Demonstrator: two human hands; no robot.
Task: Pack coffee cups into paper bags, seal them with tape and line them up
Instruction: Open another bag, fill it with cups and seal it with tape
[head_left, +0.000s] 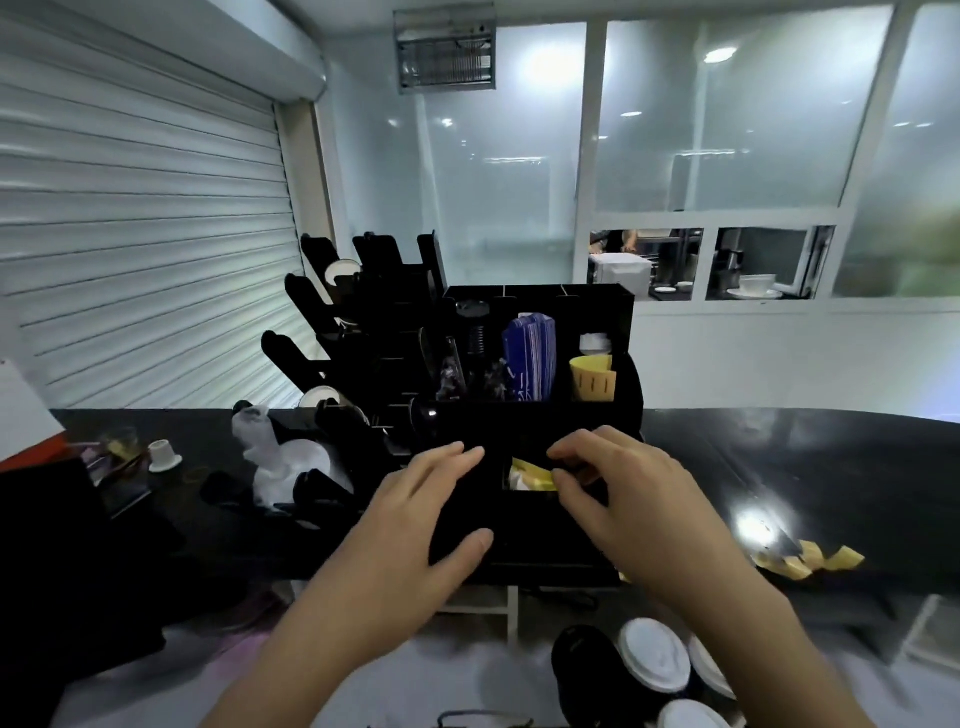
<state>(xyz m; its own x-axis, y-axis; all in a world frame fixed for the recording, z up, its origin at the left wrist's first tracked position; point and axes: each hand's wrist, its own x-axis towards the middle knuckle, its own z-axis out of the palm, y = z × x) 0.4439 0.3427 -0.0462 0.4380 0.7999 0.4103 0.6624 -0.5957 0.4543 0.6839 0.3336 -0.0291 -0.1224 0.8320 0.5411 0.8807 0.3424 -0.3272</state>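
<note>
1. White-lidded coffee cups (655, 656) sit at the bottom edge, below the counter (779, 457) and nearest you, black bodies, packed close together.
2. Your right hand (628, 488) is over the front compartment of the black organiser (540, 415); fingers (563, 480) and thumb pinch a yellow paper piece (532, 475) lying in that compartment.
3. Your left hand (415, 514) rests on the organiser's front left, fingers straight and spread, thumb against the front face, gripping nothing.
4. Upper organiser slots hold a blue sleeve stack (530, 358) and yellow cup sleeves (592, 376).
5. More yellow pieces (810, 561) lie on the counter to your right, well apart from the organiser.
6. Black lid rack (332, 322) stands just left of the organiser; a small white capsule (163, 455) sits far left.
</note>
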